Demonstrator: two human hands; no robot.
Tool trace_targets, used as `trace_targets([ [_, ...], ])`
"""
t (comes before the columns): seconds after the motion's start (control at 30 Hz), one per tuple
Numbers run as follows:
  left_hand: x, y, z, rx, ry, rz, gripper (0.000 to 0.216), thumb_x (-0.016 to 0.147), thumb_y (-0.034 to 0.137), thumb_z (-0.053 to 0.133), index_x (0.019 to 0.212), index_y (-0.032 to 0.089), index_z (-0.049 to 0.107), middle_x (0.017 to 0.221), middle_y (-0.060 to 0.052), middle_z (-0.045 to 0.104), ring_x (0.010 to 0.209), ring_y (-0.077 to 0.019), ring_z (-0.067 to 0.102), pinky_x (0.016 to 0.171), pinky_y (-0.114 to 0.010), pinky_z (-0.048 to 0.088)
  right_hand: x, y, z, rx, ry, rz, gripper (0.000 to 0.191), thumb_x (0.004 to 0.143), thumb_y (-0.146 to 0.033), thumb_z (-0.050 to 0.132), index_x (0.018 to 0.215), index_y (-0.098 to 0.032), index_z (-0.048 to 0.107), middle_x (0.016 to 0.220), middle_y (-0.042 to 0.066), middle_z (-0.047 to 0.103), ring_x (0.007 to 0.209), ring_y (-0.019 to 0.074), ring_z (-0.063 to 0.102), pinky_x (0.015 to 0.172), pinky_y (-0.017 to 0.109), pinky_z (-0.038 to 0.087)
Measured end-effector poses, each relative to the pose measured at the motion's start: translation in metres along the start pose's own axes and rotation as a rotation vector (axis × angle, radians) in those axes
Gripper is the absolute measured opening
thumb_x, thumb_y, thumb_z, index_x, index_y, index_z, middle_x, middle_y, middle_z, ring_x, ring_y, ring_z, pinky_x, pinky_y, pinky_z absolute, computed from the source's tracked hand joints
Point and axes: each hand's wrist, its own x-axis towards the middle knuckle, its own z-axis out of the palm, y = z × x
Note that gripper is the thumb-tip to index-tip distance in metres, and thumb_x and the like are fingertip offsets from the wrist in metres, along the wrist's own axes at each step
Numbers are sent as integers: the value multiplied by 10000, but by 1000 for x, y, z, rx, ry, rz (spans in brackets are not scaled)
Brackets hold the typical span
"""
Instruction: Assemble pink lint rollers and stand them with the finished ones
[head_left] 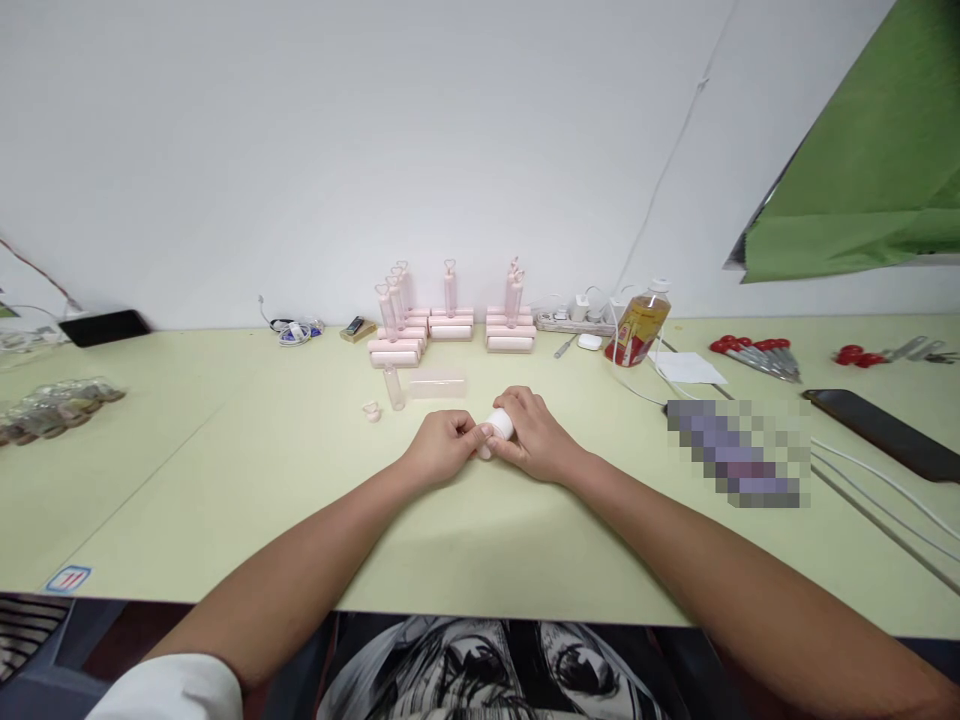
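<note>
In the head view, a small white roll (501,424), which looks like a lint-roller refill, is held between my hands just above or on the table. My right hand (538,437) wraps round its far and right side. My left hand (444,446) is closed, thumb and fingers pinching at its near left end. The fingertips partly hide that end. Left of and beyond my left hand, a clear pink tube handle (394,388) stands upright. A small pink cap with a loop (371,411) lies beside it, and a clear pink cover (437,384) lies behind.
Pink lint rollers (511,336) stand in several groups along the wall. A drink bottle (637,325), a power strip (574,322) and cables are behind on the right. Red-handled tools (756,355) and a black phone-like slab (885,430) lie farther right. Bagged items (56,405) sit far left.
</note>
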Motion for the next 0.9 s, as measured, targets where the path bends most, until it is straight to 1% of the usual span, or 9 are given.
trace_targets([
  [0.13, 1, -3, 2, -31, 0, -18, 436, 814, 565, 529, 670, 159, 594, 611, -16, 629, 524, -116, 494, 506, -241, 363, 0, 1, 2, -22, 6, 9, 482, 861, -553, 509, 1180, -193, 490, 1143, 145, 481, 1002, 299, 467, 863, 452, 417],
  [0.3, 2, -5, 3, -104, -1, -111, 435, 786, 592, 572, 708, 164, 603, 570, -6, 609, 487, -119, 530, 484, -243, 403, 0, 0, 2, -43, -3, 42, 520, 847, -597, 523, 1178, -198, 493, 1174, 153, 465, 987, 303, 460, 855, 463, 423],
  [0.4, 1, -4, 3, -112, 0, -139, 433, 785, 592, 578, 733, 164, 628, 556, 4, 593, 455, -114, 515, 465, -245, 396, -1, 1, 3, -41, -5, 54, 539, 840, -618, 526, 1169, -191, 497, 1184, 155, 456, 999, 305, 454, 857, 463, 427],
  [0.5, 2, -4, 2, -54, 17, -113, 427, 792, 578, 572, 744, 163, 659, 548, 12, 576, 453, -104, 469, 456, -239, 347, -1, 1, 3, -42, 0, 61, 550, 832, -627, 533, 1170, -194, 496, 1182, 156, 454, 1018, 312, 453, 853, 464, 432],
  [0.6, 2, -4, 2, 14, 51, -64, 407, 795, 549, 574, 729, 164, 687, 573, 8, 585, 508, -109, 455, 482, -241, 319, 0, 1, 3, -40, 3, 68, 554, 828, -632, 537, 1169, -198, 496, 1181, 155, 452, 1027, 316, 448, 856, 470, 433],
  [0.73, 2, -3, 2, 41, 75, -59, 408, 801, 546, 565, 743, 170, 710, 606, -1, 612, 559, -126, 481, 522, -254, 333, 0, 0, 3, -40, -3, 83, 567, 818, -641, 545, 1163, -194, 501, 1187, 156, 447, 1022, 316, 448, 858, 470, 435],
  [0.9, 1, -1, 2, 41, 91, -79, 396, 782, 538, 592, 791, 163, 720, 633, -13, 635, 575, -135, 503, 542, -260, 354, -1, 0, 3, -57, 7, 99, 569, 810, -637, 560, 1178, -207, 504, 1197, 156, 446, 1024, 319, 448, 857, 474, 435],
])
